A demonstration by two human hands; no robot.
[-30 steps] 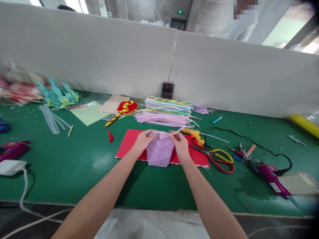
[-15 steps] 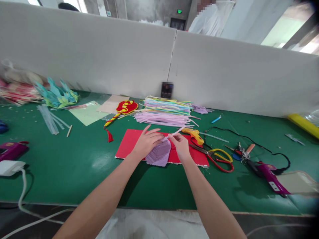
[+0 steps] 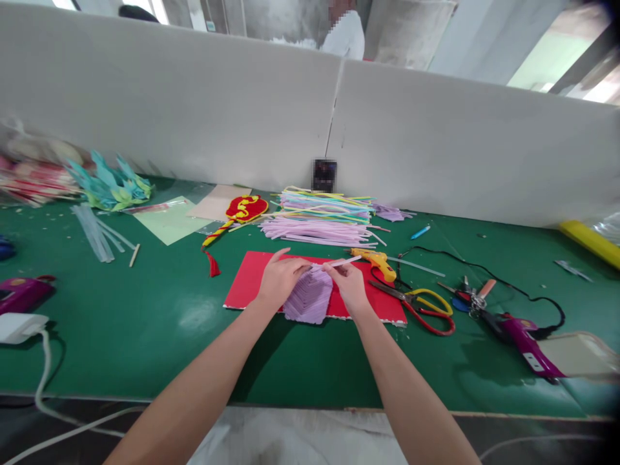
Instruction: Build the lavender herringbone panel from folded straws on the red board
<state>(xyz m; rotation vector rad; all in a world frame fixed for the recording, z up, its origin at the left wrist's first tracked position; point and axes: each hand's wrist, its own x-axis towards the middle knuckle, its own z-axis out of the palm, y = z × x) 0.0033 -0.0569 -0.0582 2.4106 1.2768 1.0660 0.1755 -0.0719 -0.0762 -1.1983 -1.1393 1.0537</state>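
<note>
A purple panel point(image 3: 310, 297) of pipe cleaners laid side by side in a V pattern rests on a red board point(image 3: 249, 281), its lower end past the board's front edge. My left hand point(image 3: 282, 279) closes its fingertips at the panel's upper left edge, one finger raised. My right hand point(image 3: 349, 285) pinches a pale purple pipe cleaner point(image 3: 347, 261), whose free end points right while the other meets the panel's top. Just right of that hand lie a yellow glue gun point(image 3: 380, 263) and scissors point(image 3: 429, 307) with red and yellow handles.
Behind the board lies a pile of pastel pipe cleaners point(image 3: 320, 229). A red fan-shaped ornament point(image 3: 247, 208) with a tassel is left of it. Keys point(image 3: 469, 297) and a purple hot tool point(image 3: 527, 352) with a black cord lie right. A grey partition point(image 3: 194, 103) closes the back.
My left fingers have drawn together at the panel's top edge. The pipe cleaner in my right hand has tilted flatter. Beyond the partition, a person has moved left.
</note>
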